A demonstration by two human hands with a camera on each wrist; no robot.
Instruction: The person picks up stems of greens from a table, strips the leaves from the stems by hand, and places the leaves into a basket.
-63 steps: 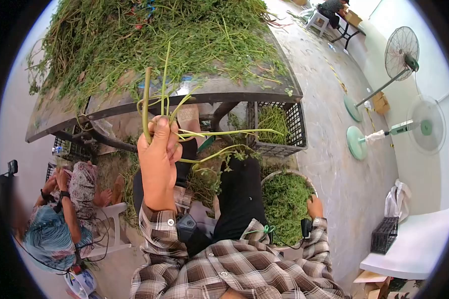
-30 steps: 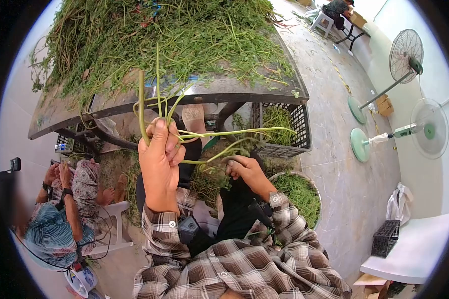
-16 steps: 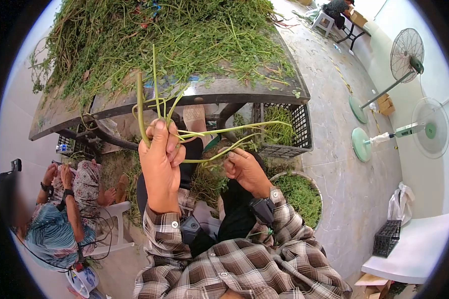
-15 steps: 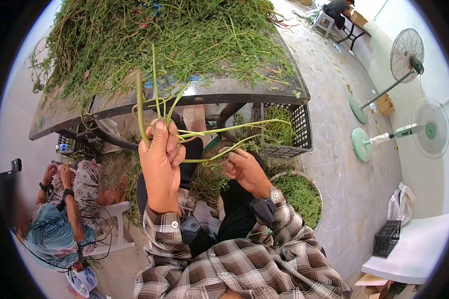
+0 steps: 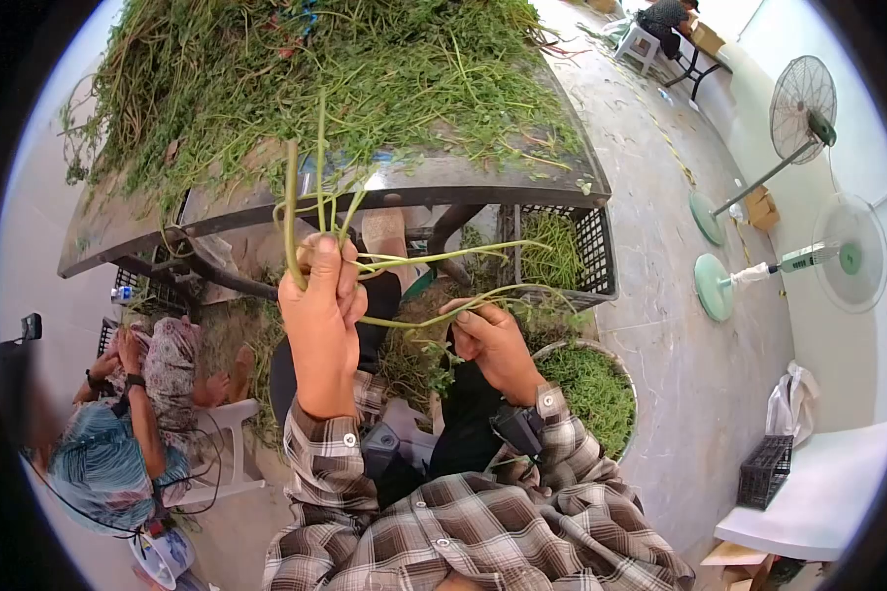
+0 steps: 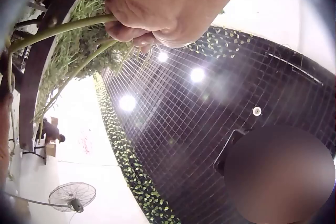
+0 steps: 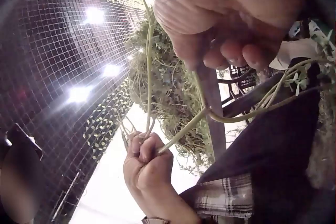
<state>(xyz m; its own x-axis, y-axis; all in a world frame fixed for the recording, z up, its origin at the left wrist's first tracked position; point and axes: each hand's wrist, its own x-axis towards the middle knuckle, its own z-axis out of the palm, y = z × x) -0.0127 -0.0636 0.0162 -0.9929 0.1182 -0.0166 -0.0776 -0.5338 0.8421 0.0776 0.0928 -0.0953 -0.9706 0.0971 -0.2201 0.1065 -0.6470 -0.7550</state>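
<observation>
In the head view the left hand (image 5: pixel 321 320) grips several green stems (image 5: pixel 291 212), one thick and the others thin, fanning up and to the right from the fist. To its right, the right hand (image 5: pixel 495 350) pinches a leafy side stem (image 5: pixel 419 324) that runs from the left hand, its fingertips between thumb and index. The right wrist view shows the left hand (image 7: pixel 149 169) curled round the stem bases, with the forked stem (image 7: pixel 184 129) leading up to the right hand (image 7: pixel 226 19). In the left wrist view the left hand (image 6: pixel 168 6) holds a thick stem (image 6: pixel 63 28).
A dark table (image 5: pixel 404 192) bears a large heap of greens (image 5: pixel 345 89). Under its right side stands a black crate (image 5: pixel 593 251) of stems. A round basket (image 5: pixel 629 379) of leafy pieces is by the right forearm. Another person (image 5: pixel 118 443) sits at left; two fans (image 5: pixel 798 103) stand right.
The right hand has come from the round basket to the stems beside the left hand and pinches one. That side stem has since shifted, and the left hand has moved slightly right.
</observation>
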